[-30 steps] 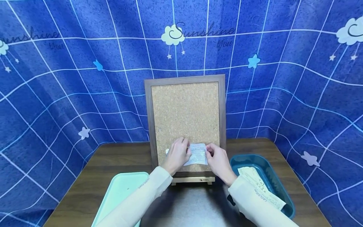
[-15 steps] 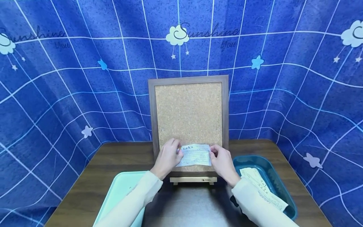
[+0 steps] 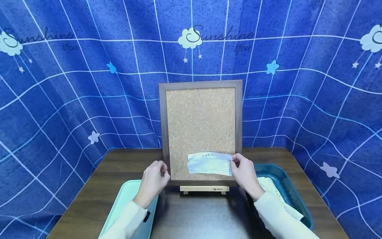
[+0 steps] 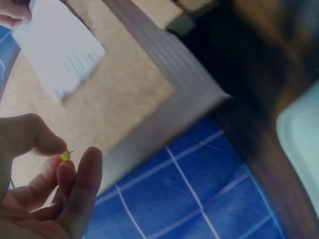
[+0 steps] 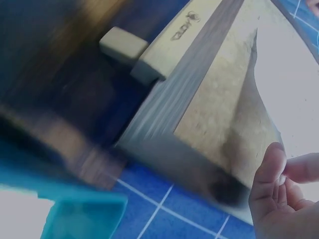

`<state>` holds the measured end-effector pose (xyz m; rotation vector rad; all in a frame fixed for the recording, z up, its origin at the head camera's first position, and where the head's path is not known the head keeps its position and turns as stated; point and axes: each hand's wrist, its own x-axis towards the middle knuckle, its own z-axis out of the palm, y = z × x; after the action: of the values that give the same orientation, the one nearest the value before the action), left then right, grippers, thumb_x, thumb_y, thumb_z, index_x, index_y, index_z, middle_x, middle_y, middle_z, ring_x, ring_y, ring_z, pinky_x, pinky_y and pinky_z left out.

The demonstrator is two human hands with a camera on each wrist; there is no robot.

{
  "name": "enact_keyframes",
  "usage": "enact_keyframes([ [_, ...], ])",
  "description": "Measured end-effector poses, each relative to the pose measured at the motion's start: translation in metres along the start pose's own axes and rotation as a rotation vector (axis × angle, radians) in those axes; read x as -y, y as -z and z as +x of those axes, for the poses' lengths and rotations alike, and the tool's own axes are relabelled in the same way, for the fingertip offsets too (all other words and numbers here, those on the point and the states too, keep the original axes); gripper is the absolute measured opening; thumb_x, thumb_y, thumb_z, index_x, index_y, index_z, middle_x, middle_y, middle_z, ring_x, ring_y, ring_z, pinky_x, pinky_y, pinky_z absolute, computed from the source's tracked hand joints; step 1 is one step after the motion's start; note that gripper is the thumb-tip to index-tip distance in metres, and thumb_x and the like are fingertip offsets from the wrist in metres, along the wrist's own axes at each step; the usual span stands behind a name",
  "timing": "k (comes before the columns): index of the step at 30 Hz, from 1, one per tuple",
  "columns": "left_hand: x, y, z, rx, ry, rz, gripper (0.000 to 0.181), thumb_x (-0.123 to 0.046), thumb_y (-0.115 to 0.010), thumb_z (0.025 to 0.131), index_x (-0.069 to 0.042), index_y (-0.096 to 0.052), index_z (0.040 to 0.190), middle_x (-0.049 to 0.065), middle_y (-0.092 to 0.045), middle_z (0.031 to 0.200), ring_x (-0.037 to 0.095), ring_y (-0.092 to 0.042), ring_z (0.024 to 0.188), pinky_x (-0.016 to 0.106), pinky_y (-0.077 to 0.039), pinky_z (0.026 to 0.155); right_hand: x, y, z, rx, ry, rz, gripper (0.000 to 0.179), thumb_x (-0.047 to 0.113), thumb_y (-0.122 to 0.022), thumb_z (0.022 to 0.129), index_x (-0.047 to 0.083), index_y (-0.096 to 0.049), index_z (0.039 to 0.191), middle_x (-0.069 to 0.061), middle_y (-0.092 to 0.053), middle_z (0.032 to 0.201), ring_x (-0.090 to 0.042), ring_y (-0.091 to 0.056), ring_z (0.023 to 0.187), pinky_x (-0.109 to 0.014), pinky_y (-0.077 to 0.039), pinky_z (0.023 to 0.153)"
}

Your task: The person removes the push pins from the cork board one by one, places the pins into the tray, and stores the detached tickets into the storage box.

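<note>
A framed cork board (image 3: 201,119) stands upright on the table. In front of its lower part is a printed paper slip (image 3: 209,163) with grid lines, its surface slightly wavy. My right hand (image 3: 245,174) pinches the slip's right edge between thumb and fingers. The slip's left edge is free of any hand. Off the board's lower left corner, my left hand (image 3: 153,179) holds a small yellow push pin (image 4: 65,155) between thumb and fingertips. Its thin metal point shows in the left wrist view.
The board rests on a light wooden stand (image 3: 204,189). A mint tray (image 3: 126,196) lies at front left, partly under the left arm. At right, a dark teal basket (image 3: 286,186) holds more printed paper (image 3: 293,212). A blue patterned curtain (image 3: 125,79) hangs behind the table.
My left hand has let go of the slip's left side and moved left and down, off the board. The right hand and the slip have shifted right, uncovering the slip's left end.
</note>
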<state>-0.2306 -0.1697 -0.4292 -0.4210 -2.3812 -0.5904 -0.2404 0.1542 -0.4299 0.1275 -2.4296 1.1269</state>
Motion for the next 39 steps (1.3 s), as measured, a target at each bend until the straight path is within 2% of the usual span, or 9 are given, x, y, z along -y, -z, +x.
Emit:
enact_keyframes([
  [4, 0.018, 0.008, -0.016, 0.045, 0.057, 0.04, 0.013, 0.0, -0.065, 0.065, -0.009, -0.058, 0.072, 0.0, -0.051, 0.067, 0.014, -0.049, 0.056, 0.033, -0.043, 0.053, -0.01, 0.013, -0.004, -0.008, -0.018, -0.041, 0.006, 0.006, -0.06, 0.084, 0.005, -0.063, 0.089, -0.003, -0.06, 0.072, -0.016, -0.053, 0.064, -0.032, -0.043, 0.06],
  [9, 0.037, 0.015, -0.035, 0.142, 0.142, 0.057, 0.015, 0.0, -0.066, 0.066, -0.009, -0.056, 0.072, 0.002, -0.052, 0.069, 0.015, -0.046, 0.058, 0.032, -0.04, 0.052, -0.022, 0.029, -0.01, -0.024, -0.017, -0.083, 0.006, 0.006, -0.06, 0.085, 0.003, -0.063, 0.089, -0.004, -0.062, 0.074, -0.017, -0.055, 0.065, -0.032, -0.044, 0.06],
  [14, 0.051, 0.017, -0.048, 0.233, 0.196, 0.092, 0.017, -0.001, -0.064, 0.065, -0.01, -0.051, 0.071, 0.002, -0.049, 0.067, 0.017, -0.045, 0.058, 0.033, -0.038, 0.05, -0.032, 0.049, -0.019, -0.053, -0.025, -0.121, 0.005, 0.006, -0.061, 0.084, 0.004, -0.063, 0.089, -0.003, -0.062, 0.073, -0.016, -0.055, 0.064, -0.03, -0.044, 0.058],
  [20, 0.065, 0.017, -0.06, 0.281, 0.268, 0.114, 0.017, -0.001, -0.063, 0.063, -0.011, -0.05, 0.067, -0.001, -0.046, 0.061, 0.016, -0.044, 0.054, 0.033, -0.037, 0.048, -0.042, 0.069, -0.031, -0.065, -0.036, -0.142, 0.004, 0.007, -0.061, 0.086, 0.005, -0.062, 0.09, -0.001, -0.06, 0.073, -0.014, -0.053, 0.064, -0.026, -0.041, 0.056],
  [24, 0.071, 0.015, -0.064, 0.321, 0.283, 0.115, 0.014, -0.002, -0.062, 0.062, -0.01, -0.051, 0.066, -0.001, -0.047, 0.06, 0.016, -0.044, 0.053, 0.033, -0.036, 0.047, -0.051, 0.084, -0.041, -0.091, -0.03, -0.172, 0.005, 0.008, -0.061, 0.085, 0.005, -0.062, 0.089, 0.002, -0.059, 0.07, -0.012, -0.052, 0.061, -0.026, -0.041, 0.055],
  [30, 0.075, 0.014, -0.069, 0.384, 0.313, 0.127, 0.019, -0.001, -0.063, 0.061, -0.011, -0.047, 0.064, -0.002, -0.044, 0.058, 0.015, -0.042, 0.051, 0.032, -0.034, 0.046, -0.067, 0.11, -0.056, -0.104, -0.052, -0.25, 0.005, 0.008, -0.062, 0.084, 0.005, -0.063, 0.088, 0.003, -0.059, 0.068, -0.01, -0.051, 0.058, -0.028, -0.04, 0.054],
  [35, 0.078, 0.013, -0.075, 0.438, 0.321, 0.132, 0.02, 0.0, -0.062, 0.06, -0.012, -0.047, 0.063, -0.003, -0.043, 0.057, 0.015, -0.041, 0.05, 0.032, -0.033, 0.045, -0.085, 0.128, -0.07, -0.13, -0.131, -0.33, 0.005, 0.006, -0.062, 0.079, 0.004, -0.064, 0.083, 0.001, -0.059, 0.068, -0.014, -0.051, 0.059, -0.034, -0.038, 0.054],
  [39, 0.081, 0.012, -0.077, 0.468, 0.347, 0.139, 0.02, 0.001, -0.062, 0.061, -0.012, -0.047, 0.063, -0.002, -0.044, 0.056, 0.015, -0.041, 0.049, 0.031, -0.033, 0.044, -0.094, 0.137, -0.082, -0.109, -0.223, -0.365, 0.008, 0.008, -0.06, 0.077, 0.003, -0.063, 0.082, 0.0, -0.058, 0.066, -0.017, -0.051, 0.058, -0.035, -0.037, 0.053],
])
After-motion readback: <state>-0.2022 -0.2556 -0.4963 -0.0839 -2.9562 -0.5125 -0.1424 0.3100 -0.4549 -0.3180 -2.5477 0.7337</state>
